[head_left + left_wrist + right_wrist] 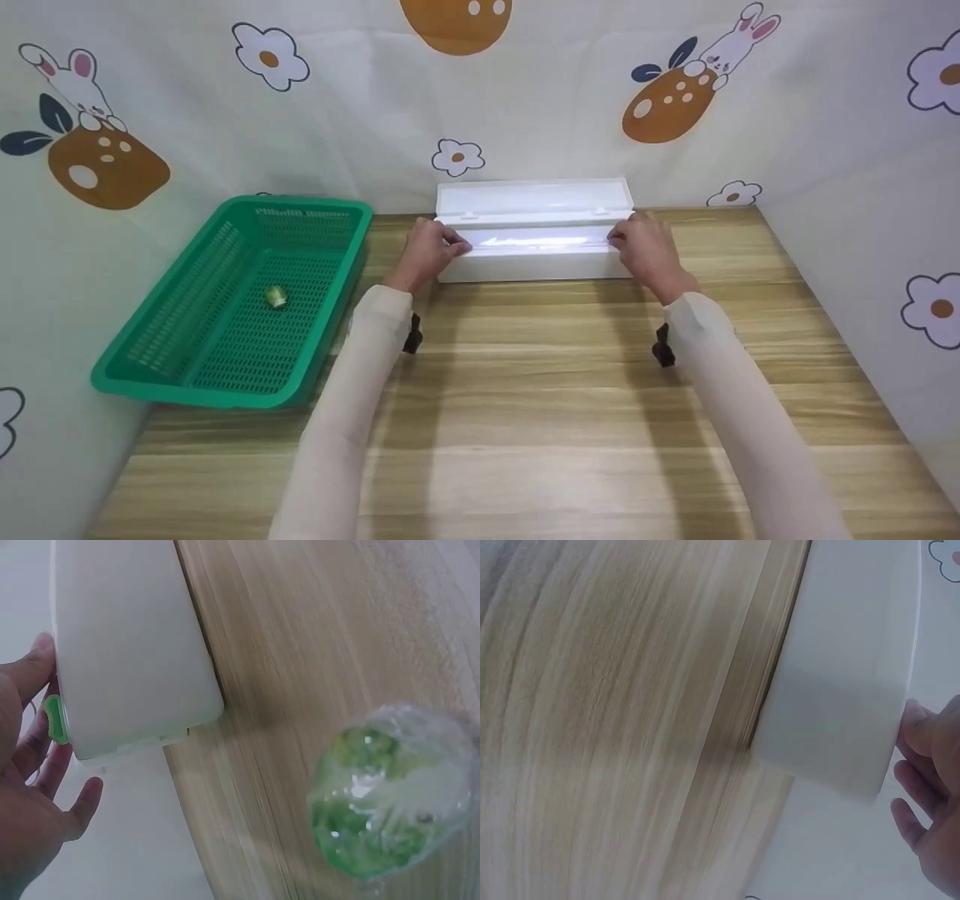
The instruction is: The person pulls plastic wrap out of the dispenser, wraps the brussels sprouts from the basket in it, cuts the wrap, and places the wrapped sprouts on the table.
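Note:
A long white cling film box (534,268) stands at the table's back edge with its lid (534,197) raised. Shiny clear cling film (536,241) lies across its opening. At the left end, my left hand (431,251) pinches the film between thumb and fingers. My right hand (646,246) pinches it at the other end, and the right wrist view shows the thumb at the box's top edge. A green piece (56,720) sits beside the left fingers. Closer to the left wrist camera lies a green and white thing in clear film (390,795); its kind is unclear.
To the left stands a green plastic basket (304,375) with slotted walls. A small yellow-green thing (276,296) lies in it, too small to identify. Patterned cloth (360,97) hangs directly behind the wood-grain table (525,420), and more hangs at both sides.

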Motion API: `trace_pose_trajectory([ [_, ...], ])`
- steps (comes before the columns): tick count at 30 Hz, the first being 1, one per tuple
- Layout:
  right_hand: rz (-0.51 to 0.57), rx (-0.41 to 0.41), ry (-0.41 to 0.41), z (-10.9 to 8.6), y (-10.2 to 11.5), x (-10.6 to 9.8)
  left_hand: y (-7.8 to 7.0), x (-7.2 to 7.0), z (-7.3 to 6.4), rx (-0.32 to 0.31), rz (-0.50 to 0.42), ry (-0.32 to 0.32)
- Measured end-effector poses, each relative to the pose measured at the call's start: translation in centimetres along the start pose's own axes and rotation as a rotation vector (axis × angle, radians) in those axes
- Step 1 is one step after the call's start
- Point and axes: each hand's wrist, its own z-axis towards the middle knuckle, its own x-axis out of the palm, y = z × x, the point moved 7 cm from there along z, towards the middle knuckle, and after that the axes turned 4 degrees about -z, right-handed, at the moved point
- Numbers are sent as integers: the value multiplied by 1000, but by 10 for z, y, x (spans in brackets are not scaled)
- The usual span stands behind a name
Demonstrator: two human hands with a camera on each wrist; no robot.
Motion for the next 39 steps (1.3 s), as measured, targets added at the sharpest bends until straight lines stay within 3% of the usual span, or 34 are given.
trace_pose_trajectory([
  [4,-13,-30,-39,0,1,-1,-2,-1,0,3,-2,-8],
  [11,-13,-12,-74,-2,0,3,-3,1,0,34,45,-15],
  [21,-53,9,-24,-1,-1,8,-3,2,2,15,63,-15],
  [30,73,104,-71,3,-2,-1,-19,-5,4,106,81,-84],
  [35,211,141,-32,8,-5,-4,-19,-8,6,70,-4,-102],
  [39,271,122,-33,11,-6,-5,-18,-9,9,37,-55,-109],
])
